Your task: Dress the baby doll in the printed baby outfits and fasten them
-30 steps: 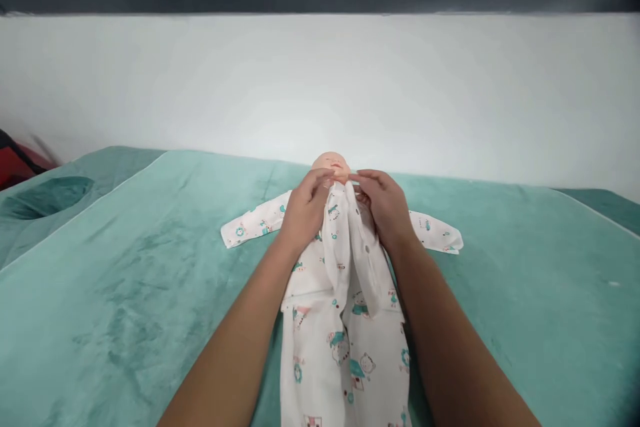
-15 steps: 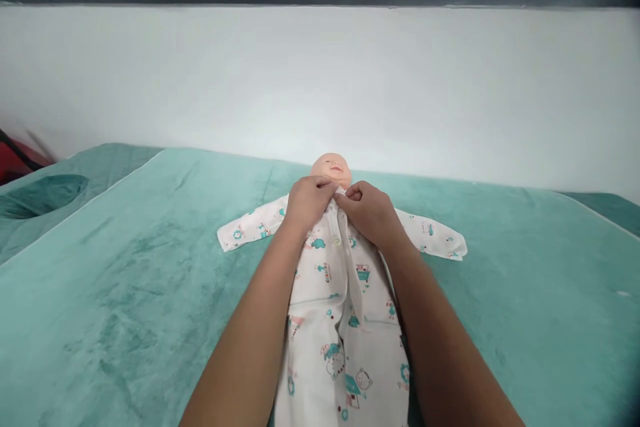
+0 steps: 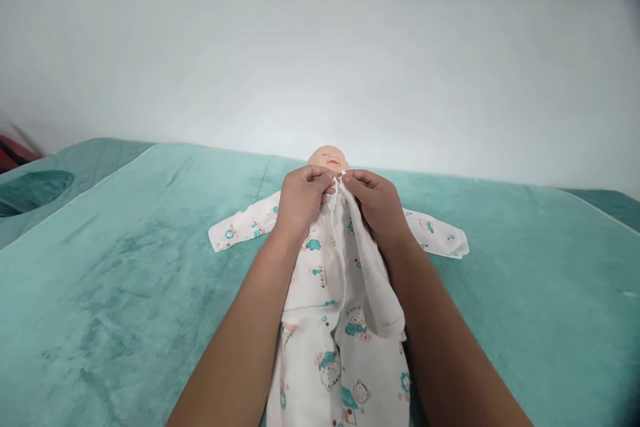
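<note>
A baby doll (image 3: 327,156) lies on its back in a white printed romper (image 3: 313,280) with its sleeves stretched out to both sides. My left hand (image 3: 306,197) pinches the romper's neckline just under the doll's chin, on the left of the front opening. Close beside it, my right hand (image 3: 374,200) pinches the other edge of the neckline. From the right hand the loose front flap hangs folded outward, showing its plain white inside. A small pale button (image 3: 333,242) shows on the left edge of the opening. What lies between the fingertips is mostly hidden.
The doll rests on a teal plush cover (image 3: 150,267) that spreads to both sides. A white wall (image 3: 320,67) rises behind it. At the far left edge are a round teal hollow (image 3: 37,192) and something red (image 3: 13,153).
The right hand has lifted its edge of the neckline, and the front flap has swung outward to the right. Both hands have risen slightly at the collar. The view has tilted a little.
</note>
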A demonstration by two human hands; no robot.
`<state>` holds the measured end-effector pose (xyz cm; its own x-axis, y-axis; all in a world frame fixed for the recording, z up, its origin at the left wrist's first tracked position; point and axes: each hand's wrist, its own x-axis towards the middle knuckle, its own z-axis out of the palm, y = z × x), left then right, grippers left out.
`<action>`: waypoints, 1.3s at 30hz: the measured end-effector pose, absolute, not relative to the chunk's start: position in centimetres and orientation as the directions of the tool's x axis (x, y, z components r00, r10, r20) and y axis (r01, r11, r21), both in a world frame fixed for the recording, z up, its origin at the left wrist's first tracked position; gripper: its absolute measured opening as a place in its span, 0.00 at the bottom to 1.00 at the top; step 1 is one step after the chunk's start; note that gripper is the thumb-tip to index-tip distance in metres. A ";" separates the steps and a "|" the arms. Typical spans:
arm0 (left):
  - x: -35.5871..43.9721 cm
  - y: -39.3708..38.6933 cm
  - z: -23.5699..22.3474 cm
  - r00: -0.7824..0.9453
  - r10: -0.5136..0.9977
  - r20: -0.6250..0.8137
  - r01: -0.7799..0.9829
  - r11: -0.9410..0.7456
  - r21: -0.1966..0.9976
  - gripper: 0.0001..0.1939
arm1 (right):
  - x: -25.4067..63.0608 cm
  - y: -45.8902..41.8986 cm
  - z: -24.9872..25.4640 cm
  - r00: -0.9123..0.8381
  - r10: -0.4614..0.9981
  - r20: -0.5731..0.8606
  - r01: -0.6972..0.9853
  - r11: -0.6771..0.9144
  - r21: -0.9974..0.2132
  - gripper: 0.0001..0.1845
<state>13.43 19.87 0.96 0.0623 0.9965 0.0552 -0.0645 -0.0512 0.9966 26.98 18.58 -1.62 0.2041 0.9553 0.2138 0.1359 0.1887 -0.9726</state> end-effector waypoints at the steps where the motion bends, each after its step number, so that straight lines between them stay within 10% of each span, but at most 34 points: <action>1: 13.5 19.9 0.9 0.072 0.996 0.060 -0.062 -0.056 0.997 0.04 | 26.9 18.5 -1.6 0.196 0.959 0.206 0.141 0.180 -0.973 0.13; 22: 13.7 20.4 0.1 0.162 0.979 0.123 0.222 -0.157 0.962 0.10 | 26.4 17.7 -0.4 0.144 0.964 0.221 0.487 0.125 -0.864 0.06; 39: 13.0 20.3 0.1 0.207 0.975 0.084 -0.188 -0.045 0.981 0.15 | 28.1 17.8 -0.9 0.021 0.999 0.047 0.193 0.042 -0.980 0.25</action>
